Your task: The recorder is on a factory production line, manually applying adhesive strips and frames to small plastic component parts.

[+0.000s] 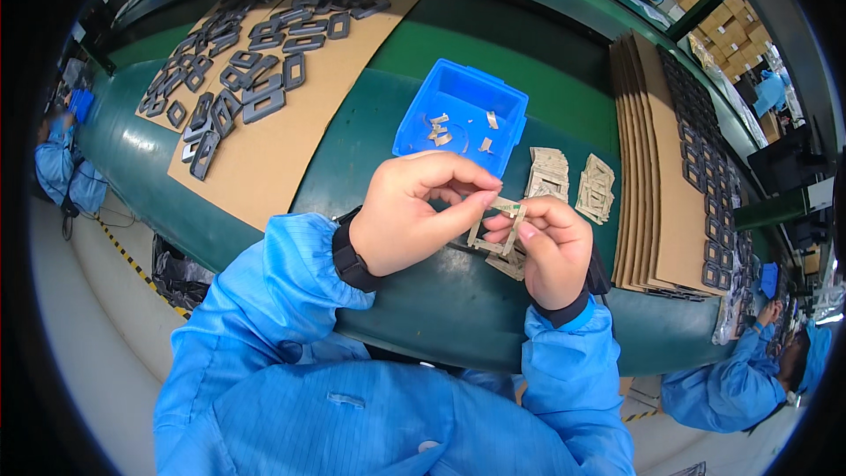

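Note:
Above the bench's front edge, my right hand (561, 247) grips a thin beige rectangular frame (480, 241), apparently an adhesive gasket, with thumb and fingers on its right side. The thumb and index finger of my left hand (414, 207) are pinched at the frame's top edge, by a small green mark; whether they hold the frame or a strip on it is too small to tell. Just beyond my hands stands a blue plastic bin (467, 88) with several curled beige scraps (438, 130) inside. More beige frames (547, 174) lie in piles beside the bin, some partly under my hands.
Many black rectangular plastic frames (263, 97) lie scattered on a cardboard sheet (282, 154) at the left. At the right, stacked cardboard sheets (639, 167) carry rows of black frames (696, 150). Co-workers in blue sit at the far bench and at both sides.

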Tool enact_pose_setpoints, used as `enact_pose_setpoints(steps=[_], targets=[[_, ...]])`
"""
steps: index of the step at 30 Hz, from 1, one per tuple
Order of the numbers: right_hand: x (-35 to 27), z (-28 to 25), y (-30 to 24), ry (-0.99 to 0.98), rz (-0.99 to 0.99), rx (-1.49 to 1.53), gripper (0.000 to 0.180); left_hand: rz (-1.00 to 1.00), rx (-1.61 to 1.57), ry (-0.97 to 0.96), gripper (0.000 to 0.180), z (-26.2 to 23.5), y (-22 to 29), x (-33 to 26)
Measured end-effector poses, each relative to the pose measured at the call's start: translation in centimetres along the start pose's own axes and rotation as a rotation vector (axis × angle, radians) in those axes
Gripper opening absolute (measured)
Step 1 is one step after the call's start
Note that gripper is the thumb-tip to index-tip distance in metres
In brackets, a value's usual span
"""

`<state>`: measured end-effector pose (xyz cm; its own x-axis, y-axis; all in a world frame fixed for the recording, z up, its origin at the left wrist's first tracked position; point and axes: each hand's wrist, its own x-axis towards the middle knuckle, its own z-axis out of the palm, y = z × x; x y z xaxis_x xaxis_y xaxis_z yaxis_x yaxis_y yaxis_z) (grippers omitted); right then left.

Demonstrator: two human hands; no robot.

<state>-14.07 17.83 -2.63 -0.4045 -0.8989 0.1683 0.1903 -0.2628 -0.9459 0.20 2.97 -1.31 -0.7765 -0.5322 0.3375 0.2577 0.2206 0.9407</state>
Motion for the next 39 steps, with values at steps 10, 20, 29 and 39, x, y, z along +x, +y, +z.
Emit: enact_pose_setpoints(steps=[10,20,29,39], targets=[[0.4,0.0,-0.5,0.071,0.045,-0.042,0.023,0.057,0.034,-0.027,0.017,-0.1,0.1,-0.1],[0.3,-0.1,-0.6,0.038,0.109,-0.036,0.016,0.265,0.295,-0.067,0.03,-0.2,-0.2,0.6],[0.0,0.8,-0.1,0.079,-0.004,-0.097,0.013,0.42,0.404,0.017,0.023,-0.3,0.2,0.3],[-0.5,1.6,-0.3,0.066,-0.287,-0.529,0.022,0.498,0.52,-0.007,0.028,-0.6,1.2,-0.4]])
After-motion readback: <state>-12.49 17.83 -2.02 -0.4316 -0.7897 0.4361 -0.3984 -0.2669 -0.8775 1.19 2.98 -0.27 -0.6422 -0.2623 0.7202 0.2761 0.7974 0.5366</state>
